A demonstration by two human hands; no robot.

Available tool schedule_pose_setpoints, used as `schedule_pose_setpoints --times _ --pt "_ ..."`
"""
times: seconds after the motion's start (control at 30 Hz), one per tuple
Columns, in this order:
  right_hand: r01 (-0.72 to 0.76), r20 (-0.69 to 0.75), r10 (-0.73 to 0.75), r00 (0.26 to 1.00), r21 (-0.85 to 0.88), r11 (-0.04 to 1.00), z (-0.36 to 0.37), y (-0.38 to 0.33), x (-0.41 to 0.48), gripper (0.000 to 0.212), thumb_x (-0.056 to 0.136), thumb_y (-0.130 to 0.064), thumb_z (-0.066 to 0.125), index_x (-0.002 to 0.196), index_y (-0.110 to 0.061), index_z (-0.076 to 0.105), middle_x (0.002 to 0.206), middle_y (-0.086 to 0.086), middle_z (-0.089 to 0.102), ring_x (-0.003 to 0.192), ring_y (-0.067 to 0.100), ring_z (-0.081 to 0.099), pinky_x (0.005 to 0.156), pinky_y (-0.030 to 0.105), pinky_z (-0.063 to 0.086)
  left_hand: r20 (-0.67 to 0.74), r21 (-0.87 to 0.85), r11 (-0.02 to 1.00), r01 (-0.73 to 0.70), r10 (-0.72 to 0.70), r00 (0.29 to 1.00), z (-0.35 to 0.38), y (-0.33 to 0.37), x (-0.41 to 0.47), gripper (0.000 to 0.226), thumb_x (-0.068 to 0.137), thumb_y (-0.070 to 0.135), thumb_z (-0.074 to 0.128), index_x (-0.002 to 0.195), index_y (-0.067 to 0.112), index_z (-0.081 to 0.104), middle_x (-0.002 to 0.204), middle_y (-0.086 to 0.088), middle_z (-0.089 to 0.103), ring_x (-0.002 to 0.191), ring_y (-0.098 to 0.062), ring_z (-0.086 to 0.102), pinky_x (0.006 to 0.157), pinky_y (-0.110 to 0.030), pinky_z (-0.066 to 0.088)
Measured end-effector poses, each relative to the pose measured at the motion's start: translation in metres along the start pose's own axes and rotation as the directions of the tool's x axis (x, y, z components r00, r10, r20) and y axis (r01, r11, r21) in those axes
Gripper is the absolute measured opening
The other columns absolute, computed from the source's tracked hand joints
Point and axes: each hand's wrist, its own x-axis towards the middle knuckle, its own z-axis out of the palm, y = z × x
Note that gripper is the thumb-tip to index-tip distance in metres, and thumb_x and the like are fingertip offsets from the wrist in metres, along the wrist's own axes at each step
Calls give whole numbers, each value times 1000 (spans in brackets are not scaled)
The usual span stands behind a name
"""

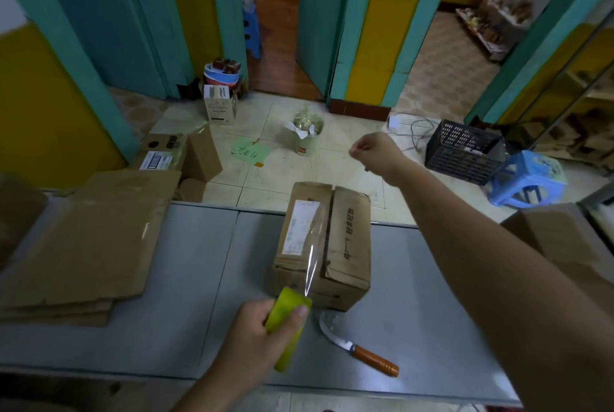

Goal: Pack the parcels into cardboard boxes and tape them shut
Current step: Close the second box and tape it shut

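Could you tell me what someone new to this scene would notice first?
Probably the yellow-green tape roll in the left hand near the table's front edge, with clear tape stretched up onto the cardboard box at the table's middle. The right hand is raised, closed, beyond the box, and a curved knife lies just right of the roll.

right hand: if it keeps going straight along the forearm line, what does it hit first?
Probably nothing close. The right hand is raised past the far end of the cardboard box, pointing out over the floor. The paper-filled bucket lies roughly ahead but lower; depth is unclear, so the hand may pass above it.
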Motion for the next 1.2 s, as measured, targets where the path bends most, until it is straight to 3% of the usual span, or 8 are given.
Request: schedule_pose_setpoints --times 0.2,0.33,0.4,0.47,0.6,0.7,0.8,1.2 --pt "-13 52 12 999 18 1000 33 26 25 15 102 -16 64 102 -3 71 103 16 71 86 23 63 68 28 50 167 -87 993 76 -60 984 28 20 -9 24 76 56 74 82 33 78 73 -13 76 67 -16 72 62 -27 54" --pt "-7 92 3 996 35 999 47 34 32 10 103 -15 62 93 -13 65 97 10 70 86 23 70 64 25 52 83 -111 987 116 -107 991 40 22 -13 14 79 48 72 87 39 80 75 -15 76 69 -17 73 62 -25 54" --pt "-30 117 26 993 37 999 54 39 36 7 103 -16 63 97 -13 65 101 11 71 88 26 74 73 35 61 74 -127 981 149 -140 987 41 23 -13 11 80 45 71 85 41 79 74 -15 76 69 -19 75 62 -25 54" --pt "-33 106 31 994 13 999 60 44 40 8 102 -18 64 101 -11 67 103 10 71 89 28 74 81 40 62 69 -136 974 179 -171 983 40 24 -10 10 79 44 69 83 43 78 73 -14 76 69 -21 76 63 -25 54" --pt "-15 78 19 997 -60 998 65 49 43 12 102 -21 66 100 -11 71 97 6 70 85 20 67 66 25 50 60 -145 969 200 -193 979 42 24 -9 12 79 46 70 85 41 78 72 -14 76 70 -21 76 63 -25 55" --pt "-10 86 18 996 -81 997 68 53 46 11 101 -21 67 98 -12 71 94 5 70 82 18 66 63 24 47 63 -142 969 203 -196 979 44 20 -10 15 80 47 70 89 40 79 75 -13 77 72 -20 77 64 -25 54" --pt "-18 83 25 996 -90 996 70 56 49 12 101 -23 67 99 -12 72 92 3 68 81 16 64 64 25 47 63 -137 966 219 -212 975 46 18 -8 28 80 46 70 93 23 80 75 -13 77 72 -21 77 64 -25 55" --pt "-96 98 102 990 -71 993 86 69 55 15 94 -28 77 91 -13 78 97 0 70 98 21 65 77 30 48 25 -164 949 270 -270 963 52 -8 2 19 93 32 75 85 15 74 65 -7 73 63 -18 74 57 -25 53"
